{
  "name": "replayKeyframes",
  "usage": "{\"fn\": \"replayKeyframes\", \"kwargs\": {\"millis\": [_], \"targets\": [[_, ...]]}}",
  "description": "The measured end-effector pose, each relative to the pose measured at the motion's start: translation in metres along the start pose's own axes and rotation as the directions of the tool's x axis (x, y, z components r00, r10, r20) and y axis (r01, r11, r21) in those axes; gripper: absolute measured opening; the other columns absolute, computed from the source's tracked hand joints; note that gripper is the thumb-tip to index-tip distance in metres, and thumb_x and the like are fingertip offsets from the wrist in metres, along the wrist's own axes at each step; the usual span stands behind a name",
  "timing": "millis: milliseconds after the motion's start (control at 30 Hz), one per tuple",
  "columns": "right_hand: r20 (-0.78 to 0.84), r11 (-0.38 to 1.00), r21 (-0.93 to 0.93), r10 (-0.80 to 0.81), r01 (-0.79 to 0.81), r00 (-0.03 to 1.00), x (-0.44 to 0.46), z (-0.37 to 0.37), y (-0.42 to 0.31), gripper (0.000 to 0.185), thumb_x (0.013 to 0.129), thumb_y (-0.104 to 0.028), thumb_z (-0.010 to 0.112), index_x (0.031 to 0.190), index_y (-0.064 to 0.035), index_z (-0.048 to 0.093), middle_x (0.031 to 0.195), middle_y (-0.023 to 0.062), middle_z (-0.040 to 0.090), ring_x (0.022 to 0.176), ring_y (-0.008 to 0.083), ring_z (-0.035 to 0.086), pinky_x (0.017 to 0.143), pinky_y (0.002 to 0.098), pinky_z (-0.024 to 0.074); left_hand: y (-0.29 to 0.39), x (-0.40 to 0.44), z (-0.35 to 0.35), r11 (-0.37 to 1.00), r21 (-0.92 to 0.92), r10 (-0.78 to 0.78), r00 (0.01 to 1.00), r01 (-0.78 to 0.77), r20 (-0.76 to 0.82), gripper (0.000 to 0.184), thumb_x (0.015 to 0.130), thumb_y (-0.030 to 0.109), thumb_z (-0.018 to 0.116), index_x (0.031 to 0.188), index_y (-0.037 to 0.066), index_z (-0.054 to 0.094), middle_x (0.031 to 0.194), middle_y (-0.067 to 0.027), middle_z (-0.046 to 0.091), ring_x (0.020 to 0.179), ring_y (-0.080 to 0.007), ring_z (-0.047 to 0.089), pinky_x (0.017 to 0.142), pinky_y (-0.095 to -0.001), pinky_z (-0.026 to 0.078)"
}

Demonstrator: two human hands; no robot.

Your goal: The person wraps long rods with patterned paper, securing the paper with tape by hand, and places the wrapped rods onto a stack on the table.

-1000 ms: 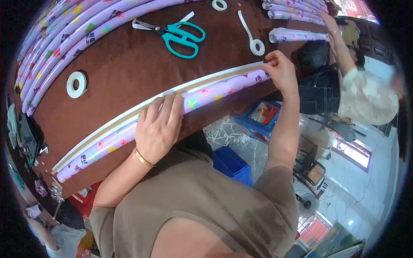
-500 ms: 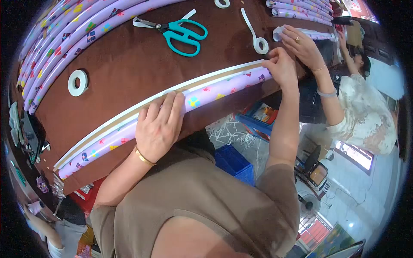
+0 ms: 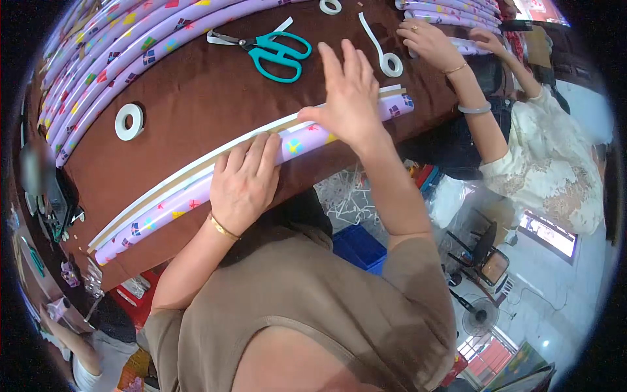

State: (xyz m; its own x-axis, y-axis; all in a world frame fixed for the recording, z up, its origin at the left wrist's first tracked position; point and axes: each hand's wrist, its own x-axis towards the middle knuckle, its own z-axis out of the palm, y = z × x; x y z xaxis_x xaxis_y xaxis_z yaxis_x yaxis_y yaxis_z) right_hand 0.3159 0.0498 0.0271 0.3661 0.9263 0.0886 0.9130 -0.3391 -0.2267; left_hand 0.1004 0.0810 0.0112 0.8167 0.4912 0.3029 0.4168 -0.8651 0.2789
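Observation:
A long lilac patterned roll point(image 3: 186, 208) lies along the table's near edge, with a white and tan strip point(image 3: 171, 184) along its far side. My left hand point(image 3: 243, 179) presses on the middle of the roll, its fingers close together over the strip; a gold bangle is on the wrist. My right hand point(image 3: 349, 104) is over the right part of the roll, fingers spread and nothing held. Beyond it are teal-handled scissors point(image 3: 281, 55) and a white tape roll point(image 3: 390, 65) with a loose end. Another white tape roll point(image 3: 129, 122) lies at the left.
Many lilac rolls point(image 3: 140, 59) are stacked at the far left, and more point(image 3: 450, 16) at the far right. A co-worker's hands point(image 3: 428, 46) are over a roll at the right. A blue crate point(image 3: 359, 248) stands below the table edge.
My right hand has left the right end of the roll, moved left along it and spread its fingers. My left hand stays on the roll. Both hands of the co-worker now reach over the table.

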Motion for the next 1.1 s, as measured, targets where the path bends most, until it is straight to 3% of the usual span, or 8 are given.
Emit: {"fn": "replayKeyframes", "kwargs": {"millis": [267,400,733,833,900,933,1000,1100], "targets": [[-0.021,0.979,-0.101,0.174,-0.175,0.985,-0.005,-0.012,0.071,0.103,0.058,-0.036,0.086,0.145,-0.0100,0.036,0.148,0.0274,0.030,0.135,0.0464,0.030,0.109,0.0532,0.0309,0.002,-0.001,0.002,0.998,-0.050,-0.029,0.999,0.030,0.018,0.049,0.079,0.017,0.069,0.126,0.008,0.057,0.118,-0.0075,0.062,0.101,-0.0227,0.058,0.086,-0.0361,0.044],[0.020,0.968,-0.143,0.209,-0.204,0.978,-0.001,-0.032,0.105,0.094,0.061,-0.037,0.084,0.141,-0.0082,0.042,0.146,0.0216,0.036,0.130,0.0454,0.035,0.109,0.0494,0.0323,0.004,0.002,-0.002,0.998,-0.052,-0.028,0.999,0.029,0.029,0.050,0.079,0.017,0.069,0.126,0.008,0.057,0.118,-0.0078,0.062,0.102,-0.0231,0.059,0.087,-0.0365,0.045],[-0.056,0.894,-0.442,0.058,-0.077,0.997,-0.004,-0.052,0.144,0.047,0.079,-0.017,0.070,0.124,-0.0089,0.058,0.114,0.0174,0.060,0.108,0.0380,0.055,0.094,0.0446,0.0452,0.000,0.000,-0.001,0.994,-0.098,-0.037,0.999,0.038,0.012,0.047,0.080,0.016,0.066,0.125,0.008,0.057,0.118,-0.0050,0.061,0.099,-0.0201,0.058,0.081,-0.0341,0.045],[-0.222,0.980,-0.196,-0.090,0.046,0.971,-0.020,-0.039,0.123,0.024,0.086,-0.015,0.065,0.107,-0.0040,0.066,0.106,0.0153,0.066,0.101,0.0337,0.060,0.091,0.0421,0.0460,-0.002,-0.008,0.001,0.969,-0.206,-0.119,0.988,0.136,0.094,0.046,0.082,0.015,0.060,0.127,0.007,0.053,0.126,-0.0108,0.058,0.103,-0.0256,0.059,0.082,-0.0386,0.050],[-0.096,0.988,0.081,-0.127,0.135,0.987,-0.035,-0.036,0.068,0.025,0.084,-0.011,0.067,0.107,-0.0026,0.065,0.110,0.0141,0.064,0.103,0.0318,0.060,0.092,0.0389,0.0460,-0.006,-0.014,0.002,0.970,-0.227,-0.080,0.996,0.085,0.033,0.043,0.083,0.014,0.056,0.125,0.005,0.053,0.126,-0.0170,0.056,0.101,-0.0285,0.059,0.081,-0.0403,0.052],[-0.055,0.941,0.144,-0.301,0.306,0.952,-0.041,-0.026,0.054,0.033,0.079,-0.010,0.071,0.110,-0.0027,0.063,0.111,0.0144,0.063,0.104,0.0323,0.059,0.093,0.0406,0.0448,-0.007,-0.017,0.007,0.967,-0.246,-0.072,0.997,0.061,-0.035,0.042,0.083,0.014,0.055,0.124,0.005,0.053,0.122,-0.0156,0.057,0.099,-0.0279,0.059,0.079,-0.0396,0.052],[0.054,0.871,0.208,-0.465,0.446,0.884,-0.052,-0.011,0.026,0.050,0.071,-0.013,0.077,0.116,-0.0033,0.059,0.113,0.0168,0.060,0.107,0.0371,0.056,0.096,0.0453,0.0416,-0.013,-0.023,0.011,0.976,-0.217,-0.007,0.994,-0.017,-0.110,0.033,0.081,0.018,0.058,0.113,0.008,0.058,0.106,-0.0104,0.060,0.094,-0.0252,0.060,0.079,-0.0379,0.049],[0.103,0.890,0.139,-0.450,0.435,0.887,-0.057,-0.005,0.012,0.046,0.074,-0.013,0.075,0.115,-0.0030,0.059,0.115,0.0190,0.059,0.107,0.0390,0.054,0.096,0.0451,0.0411,-0.020,-0.036,-0.005,0.994,-0.106,0.011,0.990,-0.025,-0.137,0.031,0.082,0.021,0.056,0.111,0.008,0.058,0.100,-0.0090,0.060,0.093,-0.0232,0.060,0.080,-0.0364,0.048]]}}
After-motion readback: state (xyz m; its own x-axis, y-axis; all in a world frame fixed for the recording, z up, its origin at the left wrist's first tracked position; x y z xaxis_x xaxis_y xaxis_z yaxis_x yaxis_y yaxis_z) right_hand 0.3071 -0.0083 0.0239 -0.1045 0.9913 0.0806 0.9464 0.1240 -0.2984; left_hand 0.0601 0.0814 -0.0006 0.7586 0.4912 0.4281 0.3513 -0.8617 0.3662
